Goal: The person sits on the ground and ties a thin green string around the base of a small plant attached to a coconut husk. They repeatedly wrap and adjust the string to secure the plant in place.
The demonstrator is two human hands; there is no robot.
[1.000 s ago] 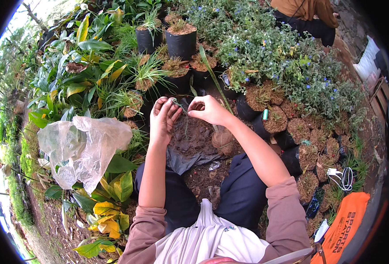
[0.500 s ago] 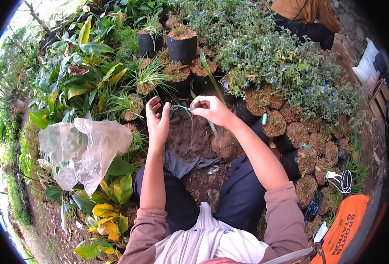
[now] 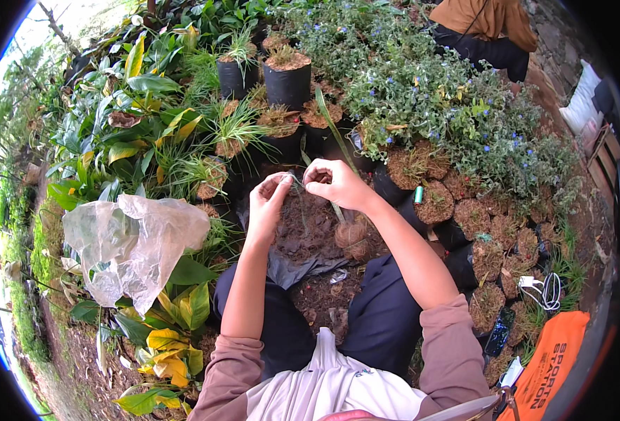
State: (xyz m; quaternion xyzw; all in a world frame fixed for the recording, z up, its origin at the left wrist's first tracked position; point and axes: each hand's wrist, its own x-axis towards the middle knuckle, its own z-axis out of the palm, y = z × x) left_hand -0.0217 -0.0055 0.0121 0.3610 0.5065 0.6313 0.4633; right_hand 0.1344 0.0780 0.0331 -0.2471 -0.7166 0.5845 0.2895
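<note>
From the head camera, look first at the pots. Two black nursery pots (image 3: 287, 83) stand at the far end of the bed, the right one filled to its rim with brown soil and the left one (image 3: 237, 74) carrying a tuft of thin green leaves. Nearer you, smaller black grow bags (image 3: 280, 137) hold striped grass-like plants, and on your right a row of soil-filled bags (image 3: 473, 217) runs along the edge of the blue-flowering bushes (image 3: 429, 91), their tops matted with brown roots. A small green cylinder (image 3: 418, 194) stands among them. A crumpled clear plastic bag (image 3: 131, 245) lies on the leaves to your left.

Between your knees sits an open black bag of dark soil (image 3: 310, 231), with a rooty clump (image 3: 352, 235) on its right side.

Your left hand (image 3: 268, 200) and right hand (image 3: 338, 184) are raised just above that soil, close together, each with thumb and fingers pinched on a thin green plant stem (image 3: 297, 181) stretched between them. The stem is very fine at this size, so it may be a narrow leaf instead. A long green blade (image 3: 334, 133) rises behind your right hand.
</note>
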